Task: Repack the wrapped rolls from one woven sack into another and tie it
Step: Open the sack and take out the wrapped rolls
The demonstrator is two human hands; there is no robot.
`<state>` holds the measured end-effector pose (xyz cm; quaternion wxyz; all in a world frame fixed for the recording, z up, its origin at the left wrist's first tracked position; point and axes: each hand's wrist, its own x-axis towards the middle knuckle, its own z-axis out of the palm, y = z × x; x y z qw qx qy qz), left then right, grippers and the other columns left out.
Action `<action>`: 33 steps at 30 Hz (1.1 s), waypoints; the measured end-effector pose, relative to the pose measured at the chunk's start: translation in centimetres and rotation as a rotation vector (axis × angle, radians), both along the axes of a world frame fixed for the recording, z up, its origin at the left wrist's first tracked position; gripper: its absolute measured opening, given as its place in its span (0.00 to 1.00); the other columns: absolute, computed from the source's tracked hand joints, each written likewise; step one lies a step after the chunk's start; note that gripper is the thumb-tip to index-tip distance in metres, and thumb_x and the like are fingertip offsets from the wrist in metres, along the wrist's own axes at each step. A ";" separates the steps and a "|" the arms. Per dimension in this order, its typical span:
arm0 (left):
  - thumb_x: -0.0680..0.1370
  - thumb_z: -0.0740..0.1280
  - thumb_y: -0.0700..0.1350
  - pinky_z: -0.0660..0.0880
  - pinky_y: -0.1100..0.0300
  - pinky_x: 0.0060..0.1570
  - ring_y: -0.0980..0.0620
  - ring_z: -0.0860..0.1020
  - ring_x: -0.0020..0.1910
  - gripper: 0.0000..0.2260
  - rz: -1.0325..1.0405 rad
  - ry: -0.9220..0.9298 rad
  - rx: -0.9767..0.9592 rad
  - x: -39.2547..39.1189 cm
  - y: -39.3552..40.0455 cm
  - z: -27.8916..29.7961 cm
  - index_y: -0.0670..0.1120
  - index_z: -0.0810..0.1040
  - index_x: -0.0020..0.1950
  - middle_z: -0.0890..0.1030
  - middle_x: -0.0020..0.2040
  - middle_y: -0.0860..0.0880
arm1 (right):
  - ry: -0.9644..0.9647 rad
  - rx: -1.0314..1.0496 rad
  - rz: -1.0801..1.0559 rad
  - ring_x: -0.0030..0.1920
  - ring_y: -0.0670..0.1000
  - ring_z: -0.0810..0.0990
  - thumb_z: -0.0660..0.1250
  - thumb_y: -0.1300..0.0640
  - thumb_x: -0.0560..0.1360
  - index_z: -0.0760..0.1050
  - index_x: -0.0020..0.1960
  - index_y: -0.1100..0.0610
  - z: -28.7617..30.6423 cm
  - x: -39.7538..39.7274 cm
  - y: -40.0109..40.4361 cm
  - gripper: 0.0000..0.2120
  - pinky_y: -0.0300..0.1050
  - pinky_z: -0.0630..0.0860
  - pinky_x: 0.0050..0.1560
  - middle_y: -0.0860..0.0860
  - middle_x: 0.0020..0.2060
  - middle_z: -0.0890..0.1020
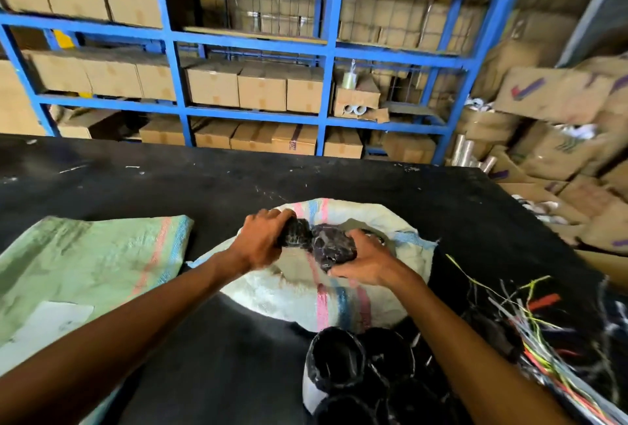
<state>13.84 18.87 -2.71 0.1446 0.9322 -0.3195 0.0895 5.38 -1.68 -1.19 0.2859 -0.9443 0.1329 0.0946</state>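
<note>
Over the white sack [339, 299] mouth, both hands (left hand [261, 237], right hand [368, 263]) grip black wrapped rolls [326, 243].

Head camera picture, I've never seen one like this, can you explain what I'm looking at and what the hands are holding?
The camera sits on a person's head, looking down at their own bare arms over a black table. The left hand and the right hand each grip a black wrapped roll at the mouth of a white woven sack. A green sack lies flat to the left. More black rolls sit nearest the camera, with loose coloured strings at right. Behind stand blue shelves of cardboard boxes.
</note>
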 end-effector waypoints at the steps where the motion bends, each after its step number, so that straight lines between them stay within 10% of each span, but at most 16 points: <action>1: 0.73 0.66 0.40 0.68 0.49 0.59 0.43 0.72 0.59 0.24 -0.021 -0.033 0.010 -1.0 1.5 0.0 0.47 0.66 0.68 0.75 0.61 0.45 | -0.011 0.007 0.013 0.57 0.54 0.76 0.72 0.39 0.52 0.66 0.63 0.46 0.5 -1.4 1.3 0.40 0.50 0.76 0.58 0.52 0.59 0.75; 18: 0.71 0.66 0.40 0.71 0.49 0.49 0.39 0.73 0.54 0.24 -0.187 0.008 0.054 -10.5 12.1 -7.0 0.49 0.57 0.61 0.77 0.57 0.41 | 0.294 -0.335 0.515 0.68 0.62 0.66 0.77 0.55 0.65 0.53 0.76 0.50 -5.7 -14.4 16.9 0.47 0.56 0.69 0.65 0.58 0.70 0.60; 24: 0.73 0.68 0.45 0.71 0.48 0.54 0.40 0.71 0.61 0.25 -0.168 0.107 0.070 -13.2 11.8 -11.7 0.42 0.65 0.68 0.74 0.63 0.41 | 0.464 -0.483 0.585 0.76 0.64 0.43 0.75 0.43 0.66 0.43 0.78 0.50 -9.8 -17.6 17.5 0.54 0.61 0.39 0.74 0.63 0.76 0.42; 29: 0.72 0.69 0.45 0.71 0.48 0.53 0.40 0.70 0.62 0.25 -0.183 0.111 0.025 -13.9 10.9 -12.8 0.40 0.65 0.66 0.74 0.63 0.41 | 0.247 -0.500 0.519 0.71 0.61 0.61 0.72 0.45 0.69 0.56 0.74 0.55 -10.5 -18.1 18.5 0.41 0.59 0.53 0.71 0.60 0.71 0.63; 33: 0.72 0.71 0.44 0.72 0.48 0.50 0.40 0.68 0.60 0.26 -0.144 0.140 0.013 -14.1 9.9 -13.1 0.38 0.65 0.64 0.73 0.60 0.40 | 0.206 -0.492 0.633 0.76 0.58 0.53 0.68 0.59 0.71 0.52 0.76 0.56 -10.6 -18.2 19.3 0.38 0.57 0.48 0.74 0.56 0.75 0.58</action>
